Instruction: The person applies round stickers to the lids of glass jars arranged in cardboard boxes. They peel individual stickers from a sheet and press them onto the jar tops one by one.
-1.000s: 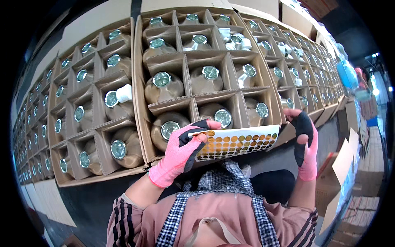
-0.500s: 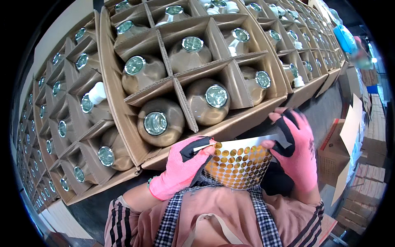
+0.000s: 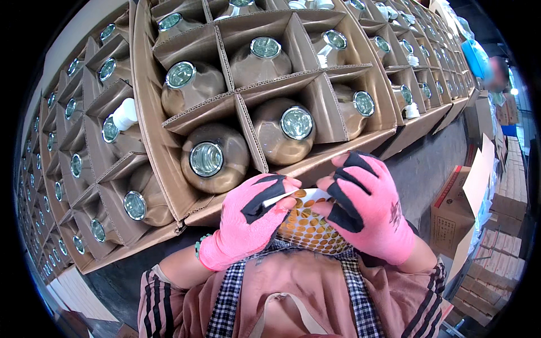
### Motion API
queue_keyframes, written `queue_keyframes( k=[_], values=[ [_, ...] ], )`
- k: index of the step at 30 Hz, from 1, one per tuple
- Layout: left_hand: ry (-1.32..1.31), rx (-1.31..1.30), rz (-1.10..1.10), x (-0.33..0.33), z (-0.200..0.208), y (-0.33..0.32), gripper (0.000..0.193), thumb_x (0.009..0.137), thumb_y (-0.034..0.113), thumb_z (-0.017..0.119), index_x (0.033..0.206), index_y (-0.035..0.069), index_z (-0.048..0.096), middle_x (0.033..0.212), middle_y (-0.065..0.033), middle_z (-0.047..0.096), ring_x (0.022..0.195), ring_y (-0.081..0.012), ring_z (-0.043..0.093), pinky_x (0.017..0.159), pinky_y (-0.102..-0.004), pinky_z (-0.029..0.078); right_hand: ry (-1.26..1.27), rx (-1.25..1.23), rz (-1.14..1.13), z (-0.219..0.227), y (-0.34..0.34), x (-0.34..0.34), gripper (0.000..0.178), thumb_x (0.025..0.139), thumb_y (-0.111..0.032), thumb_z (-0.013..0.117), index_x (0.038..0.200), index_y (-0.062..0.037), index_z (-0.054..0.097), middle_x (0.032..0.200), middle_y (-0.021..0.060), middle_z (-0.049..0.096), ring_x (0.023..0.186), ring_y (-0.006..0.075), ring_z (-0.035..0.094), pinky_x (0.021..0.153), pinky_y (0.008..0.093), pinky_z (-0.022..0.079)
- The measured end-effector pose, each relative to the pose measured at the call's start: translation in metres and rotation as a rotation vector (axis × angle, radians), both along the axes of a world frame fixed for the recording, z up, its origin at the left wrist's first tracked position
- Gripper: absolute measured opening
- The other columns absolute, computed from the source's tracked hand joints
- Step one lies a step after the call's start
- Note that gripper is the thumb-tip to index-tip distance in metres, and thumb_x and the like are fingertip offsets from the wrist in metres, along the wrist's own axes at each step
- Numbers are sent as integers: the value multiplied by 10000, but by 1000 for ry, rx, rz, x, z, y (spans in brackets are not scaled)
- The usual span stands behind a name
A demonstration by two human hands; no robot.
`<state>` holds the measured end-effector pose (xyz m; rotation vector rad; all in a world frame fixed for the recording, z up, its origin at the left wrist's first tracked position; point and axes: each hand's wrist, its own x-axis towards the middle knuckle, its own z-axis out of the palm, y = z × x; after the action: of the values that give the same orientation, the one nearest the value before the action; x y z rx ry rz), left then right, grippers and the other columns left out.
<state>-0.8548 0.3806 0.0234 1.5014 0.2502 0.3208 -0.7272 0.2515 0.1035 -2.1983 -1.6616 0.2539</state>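
In front of my chest I hold a white sheet of round gold stickers (image 3: pixel 310 228), bent into a curve. My left hand (image 3: pixel 248 222), in a pink glove with black patches and bare fingertips, pinches its upper left corner, where a pale strip of the edge sticks out. Gloved the same way, my right hand (image 3: pixel 369 208) is bent over the sheet's right part. Its thumb and a finger close on the sheet near the top edge; whether a loose sticker is between them cannot be made out. Just beyond my hands, a round glass bottle (image 3: pixel 217 160) stands in a divided carton (image 3: pixel 270 176).
Cartons with cardboard dividers and more glass bottles (image 3: pixel 135 205) spread left and far right. White plastic caps (image 3: pixel 125 114) lie in some cells. At right stand an open brown box (image 3: pixel 451 217) and stacked flat cardboard (image 3: pixel 496 253). Another person (image 3: pixel 496 73) is at the far right.
My right hand has moved left and inward, from the sheet's right edge to over its right part near my left hand. The sheet is now more curved and partly covered.
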Motion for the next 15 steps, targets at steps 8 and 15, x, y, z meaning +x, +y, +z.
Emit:
queue_keyframes(
  k=[8,15],
  values=[
    [-164,25,-82,2,2,-1,216,714,30,564,925,-5,595,872,-126,596,867,-276,580,775,-328,451,-99,6,49,15,-7,10,249,512,-74,671,728,-45,549,757,63,529,887,294,533,768,404,409],
    [35,-102,-28,0,3,-13,161,770,88,589,881,-29,582,835,-132,610,777,-272,577,702,-317,453,-79,108,47,-9,-7,0,350,533,-115,701,864,-64,602,909,64,570,910,279,524,777,412,409]
  ],
)
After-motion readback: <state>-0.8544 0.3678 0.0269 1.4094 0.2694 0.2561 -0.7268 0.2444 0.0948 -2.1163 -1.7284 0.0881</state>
